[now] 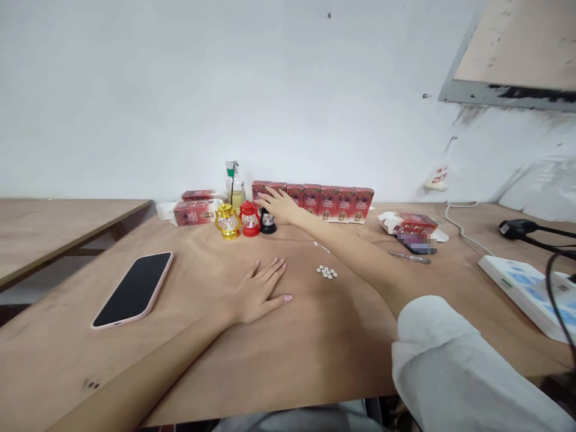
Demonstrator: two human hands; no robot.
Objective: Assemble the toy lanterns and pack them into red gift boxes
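My left hand lies flat on the brown table, fingers stretched out and holding nothing. Farther back, my right hand reaches over a small black lantern, its fingers apart. The hand partly covers that lantern's top, and whether it touches the lantern I cannot tell. Beside it stand a red lantern and a gold lantern, all upright in a row. Behind the hand is a row of several red printed boxes. A small cluster of round button cells lies below my right forearm.
A phone with a pink case lies at left. More red boxes and a bottle of yellowish liquid stand at the back. At right are an opened red box, a screwdriver, another phone and a white power strip with cables.
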